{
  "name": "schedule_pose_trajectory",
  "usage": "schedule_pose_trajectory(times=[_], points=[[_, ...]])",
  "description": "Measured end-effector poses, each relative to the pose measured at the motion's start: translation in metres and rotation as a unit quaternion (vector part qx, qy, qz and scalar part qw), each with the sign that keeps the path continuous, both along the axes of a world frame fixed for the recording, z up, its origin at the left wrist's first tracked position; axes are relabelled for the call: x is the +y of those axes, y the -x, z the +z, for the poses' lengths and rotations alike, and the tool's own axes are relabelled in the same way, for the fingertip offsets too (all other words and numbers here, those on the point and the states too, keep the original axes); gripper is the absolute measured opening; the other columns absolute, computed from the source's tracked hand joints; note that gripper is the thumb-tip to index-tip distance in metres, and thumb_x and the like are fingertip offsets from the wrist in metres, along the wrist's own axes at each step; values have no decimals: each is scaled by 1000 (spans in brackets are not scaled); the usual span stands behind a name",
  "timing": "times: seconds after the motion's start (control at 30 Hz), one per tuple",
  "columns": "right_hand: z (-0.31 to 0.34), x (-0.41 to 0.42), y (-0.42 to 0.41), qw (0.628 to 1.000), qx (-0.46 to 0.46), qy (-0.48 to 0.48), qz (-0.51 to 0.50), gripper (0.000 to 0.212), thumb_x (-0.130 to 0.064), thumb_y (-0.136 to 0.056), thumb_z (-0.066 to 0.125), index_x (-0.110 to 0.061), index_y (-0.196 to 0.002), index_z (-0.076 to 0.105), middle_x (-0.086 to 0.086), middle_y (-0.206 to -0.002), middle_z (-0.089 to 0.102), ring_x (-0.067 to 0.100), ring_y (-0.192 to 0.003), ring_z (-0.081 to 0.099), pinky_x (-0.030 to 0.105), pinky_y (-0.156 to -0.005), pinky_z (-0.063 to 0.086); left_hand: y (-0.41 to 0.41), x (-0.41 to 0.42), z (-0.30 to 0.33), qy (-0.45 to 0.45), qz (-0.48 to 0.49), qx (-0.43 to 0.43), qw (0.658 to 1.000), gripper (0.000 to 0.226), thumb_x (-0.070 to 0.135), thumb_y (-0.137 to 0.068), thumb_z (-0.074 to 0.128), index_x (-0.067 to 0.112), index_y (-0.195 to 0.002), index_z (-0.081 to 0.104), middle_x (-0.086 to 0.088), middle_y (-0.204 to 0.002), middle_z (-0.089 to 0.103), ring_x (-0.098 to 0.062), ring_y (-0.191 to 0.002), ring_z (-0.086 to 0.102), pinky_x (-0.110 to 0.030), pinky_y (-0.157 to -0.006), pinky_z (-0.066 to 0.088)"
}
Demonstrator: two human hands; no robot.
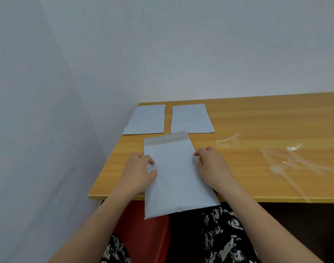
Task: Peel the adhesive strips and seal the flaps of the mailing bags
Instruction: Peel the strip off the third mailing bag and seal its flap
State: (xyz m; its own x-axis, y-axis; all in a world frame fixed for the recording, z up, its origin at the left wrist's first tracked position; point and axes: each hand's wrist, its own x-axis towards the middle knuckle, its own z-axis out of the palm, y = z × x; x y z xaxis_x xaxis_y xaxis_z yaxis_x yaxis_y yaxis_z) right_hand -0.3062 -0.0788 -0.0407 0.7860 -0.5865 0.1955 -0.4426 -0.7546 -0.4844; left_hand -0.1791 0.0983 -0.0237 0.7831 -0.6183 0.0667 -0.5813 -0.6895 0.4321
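A white mailing bag lies on the wooden table, its near end hanging over the front edge. Its flap is open at the far end and shows a greyish adhesive band. My left hand grips the bag's left edge with bent fingers. My right hand grips the right edge the same way. Two more white mailing bags lie flat beyond it, one on the left and one on the right.
Peeled clear strips lie scattered on the right part of the table. A white wall stands behind and to the left. Under the table edge are a red seat and black-and-white patterned clothing.
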Motion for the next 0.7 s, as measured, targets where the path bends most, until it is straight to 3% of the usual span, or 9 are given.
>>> schedule_pose_trajectory(times=[0.07,0.17,0.27,0.33,0.43,0.6,0.7], points=[[6,4,-5,999,24,45,-4,42,-1,-90,43,-13,-129,52,6,-124,49,24,-115,42,28,-82,38,2,-7,0,-3,-28,-46,999,33,24,-92,52,19,-125,52,-1,-132,41,-19,-124,37,-29,-101,33],[15,20,-25,998,22,34,50,41,-4,-91,44,-8,-130,53,9,-132,48,26,-123,39,31,-97,38,10,-24,0,3,-41,-77,996,41,14,-96,39,12,-137,42,-5,-147,34,-22,-135,29,-31,-108,26],[8,36,-47,995,49,20,84,38,-10,-95,41,-5,-132,50,12,-147,38,26,-137,30,34,-110,31,20,-43,-7,-38,-32,-76,996,52,17,-98,31,9,-148,21,-9,-159,12,-23,-146,8,-35,-118,14],[-6,41,-51,992,66,46,101,45,-18,-100,34,-8,-144,36,11,-157,22,22,-146,14,33,-119,16,21,-48,-18,-73,-36,-85,993,58,20,-98,29,11,-151,5,-6,-160,-4,-21,-147,-6,-38,-120,3],[-18,39,-45,987,75,84,112,51,-29,-104,20,-15,-153,15,2,-162,7,16,-149,1,32,-121,2,18,-45,-30,-87,-43,-90,991,55,27,-101,18,15,-151,-3,-1,-160,-10,-17,-146,-12,-38,-119,-4],[-16,36,-40,984,85,117,106,54,-35,-102,9,-18,-153,14,-2,-162,5,12,-148,1,33,-119,1,16,-43,-30,-94,-32,-76,992,56,37,-101,9,16,-151,0,3,-160,-6,-11,-146,-7,-36,-119,-4],[-14,32,-39,983,107,104,105,54,-36,-102,13,-19,-153,14,-4,-162,5,10,-148,1,33,-120,1,17,-44,-29,-105,-31,-65,992,57,39,-100,9,15,-151,1,2,-160,-4,-11,-146,-6,-36,-119,-5]])
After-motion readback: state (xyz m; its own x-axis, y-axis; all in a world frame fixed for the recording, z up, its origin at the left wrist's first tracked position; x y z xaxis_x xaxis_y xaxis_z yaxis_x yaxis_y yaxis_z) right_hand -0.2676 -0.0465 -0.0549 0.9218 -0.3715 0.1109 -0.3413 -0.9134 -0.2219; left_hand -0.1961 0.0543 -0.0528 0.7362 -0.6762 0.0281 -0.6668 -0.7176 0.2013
